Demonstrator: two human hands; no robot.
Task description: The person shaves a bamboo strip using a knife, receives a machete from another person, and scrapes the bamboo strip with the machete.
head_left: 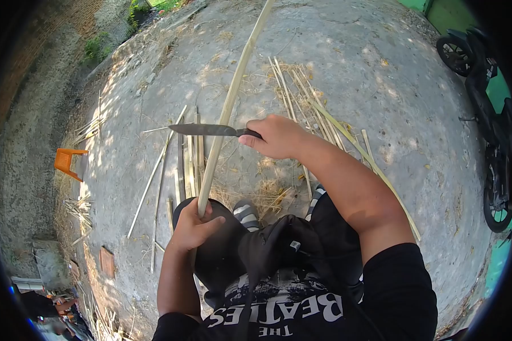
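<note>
A long pale bamboo strip (236, 79) slants from my lap up past the top edge of the head view. My left hand (194, 226) is closed around its near end, by my left knee. In my right hand (276, 136) is a knife (202, 130) with a dark blade, gripped by its black handle. The blade points left and lies across the strip, above my left hand. Whether its edge bites into the bamboo I cannot tell. Several split strips (192, 159) lie on the ground beyond my left knee.
More bamboo strips (324, 113) and shavings (270, 196) lie ahead on the concrete ground (415, 113). An orange plastic stool (69, 163) and a brick (107, 262) are at left. A motorbike (492, 131) stands at right. Another person (42, 307) shows at lower left.
</note>
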